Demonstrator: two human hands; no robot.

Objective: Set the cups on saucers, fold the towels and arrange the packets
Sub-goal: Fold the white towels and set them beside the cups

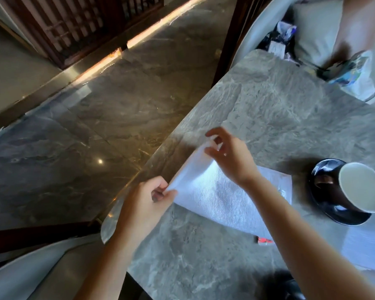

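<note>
Far left: glossy marble floor [85,126], dark wooden screen [74,22] beyond it.

At left edge of grey stone table [268,100]: left hand [146,199], thumb and curled fingers pinching near-left corner of white towel [212,193], corner lifted off the tabletop.

Towel's left part raised between the two hands, right part lying flat on the table.

Just right and farther: right hand [227,156], thumb and forefinger pinching far corner of same towel, other fingers loosely curled, forearm crossing over the cloth.

At towel's near edge: small red packet [264,240] flat on table, partly hidden by the forearm.

Right of towel, close but apart: dark cup [355,191] with white inside, sitting on dark saucer [325,213], handle toward the left.

Near right: second white towel [366,243] flat on table, folded or not, cannot tell.

Far right: blurred colourful packets [353,70] at table's far edge, print unreadable.
</note>
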